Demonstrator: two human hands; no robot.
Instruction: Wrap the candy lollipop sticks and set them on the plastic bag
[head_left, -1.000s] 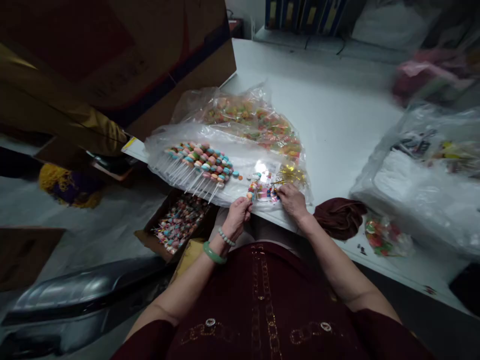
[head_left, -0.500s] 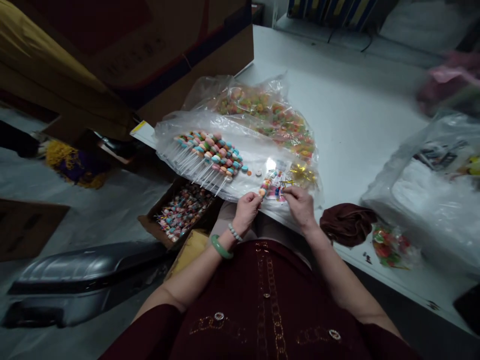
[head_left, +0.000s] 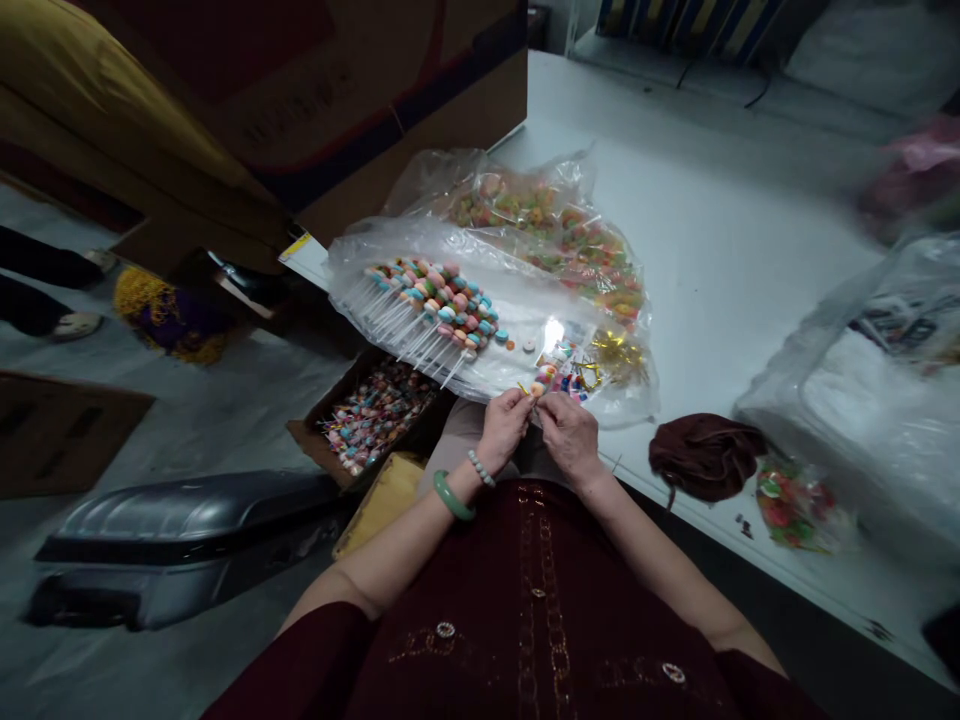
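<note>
Both hands meet at the near edge of the plastic sheet, fingertips together. My left hand (head_left: 504,432) pinches the lower end of a candy stick (head_left: 543,380), a row of pastel candies that looks wrapped in clear film. Against its base my right hand (head_left: 570,436) is closed, pinching a thin gold twist tie (head_left: 523,388) whose end sticks out by the left fingertips. More gold twist ties (head_left: 619,355) lie loose to the right, beside small printed cards (head_left: 576,385). On the left, many candy sticks (head_left: 435,305) are laid in a pile, white sticks toward me.
A clear bag of colourful sweets (head_left: 555,215) lies behind the pile. Below the table stands a carton of wrapped candies (head_left: 375,415). A brown cloth (head_left: 705,455) and a large plastic bag (head_left: 832,400) are to the right; a large cardboard box (head_left: 420,170) rises at left.
My right hand has moved left from the gold ties to the base of the candy stick. A gold tie now shows at my left fingertips. The view has shifted slightly.
</note>
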